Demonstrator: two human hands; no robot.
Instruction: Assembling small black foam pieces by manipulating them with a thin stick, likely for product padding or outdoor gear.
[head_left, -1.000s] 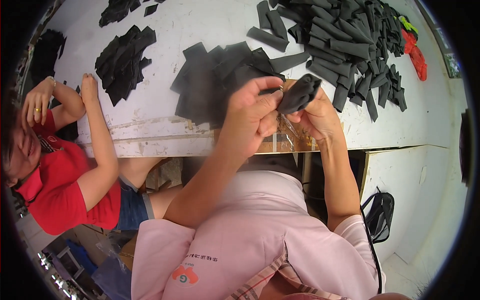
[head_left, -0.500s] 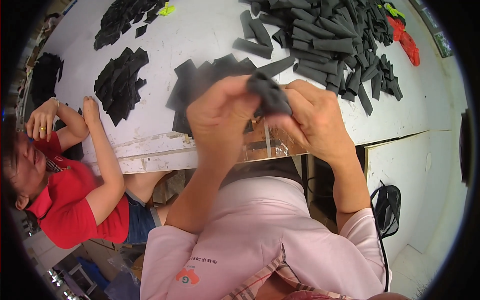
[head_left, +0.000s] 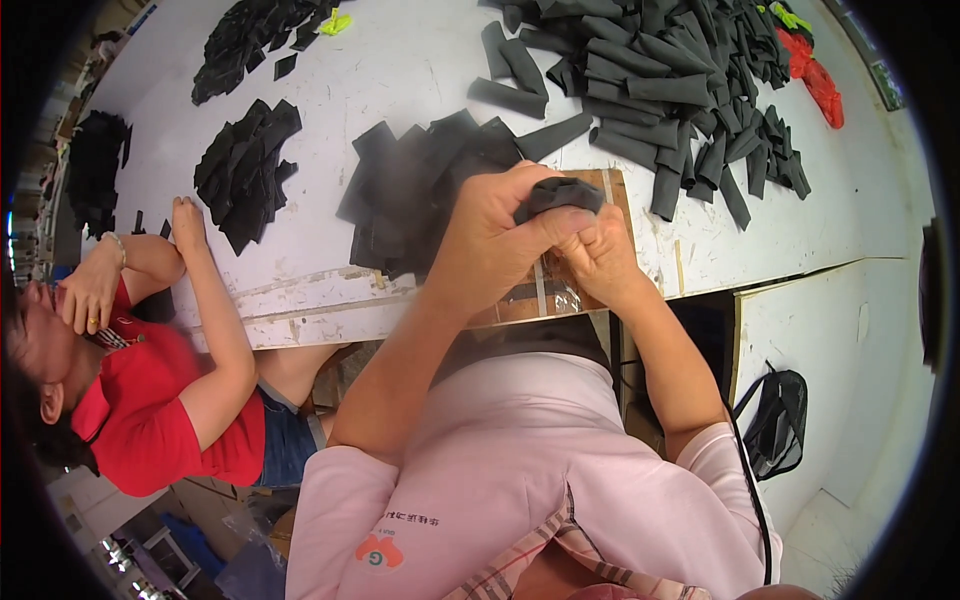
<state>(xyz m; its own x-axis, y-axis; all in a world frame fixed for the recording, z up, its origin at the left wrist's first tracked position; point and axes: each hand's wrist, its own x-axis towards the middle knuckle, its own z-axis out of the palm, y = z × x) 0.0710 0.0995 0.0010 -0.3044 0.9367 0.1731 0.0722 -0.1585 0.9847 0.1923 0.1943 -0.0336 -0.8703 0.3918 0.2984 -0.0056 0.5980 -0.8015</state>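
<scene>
Between my two hands is a dark grey fabric tube (head_left: pixel 562 195), bunched and partly hidden by fingers. My left hand (head_left: pixel 505 225) wraps round it from the left, its thumb pressed along the near side. The fingers of my right hand (head_left: pixel 608 262) are curled in against its lower right side. Both hands are above a brown board (head_left: pixel 618 205) with clear tape on it, at the table's near edge. Just beyond my left hand lies a spread pile of flat black fabric pieces (head_left: pixel 405 190).
A large heap of grey fabric tubes (head_left: pixel 650 80) covers the far right of the white table (head_left: pixel 330 130). More black piles (head_left: pixel 245 175) lie on the left. A person in a red shirt (head_left: pixel 180 400) sits at my left. A black mesh bag (head_left: pixel 778 425) hangs at the right.
The fabric tube and both hands have come lower and nearer to me. My hands have drawn closer together, and the left thumb now presses across the tube.
</scene>
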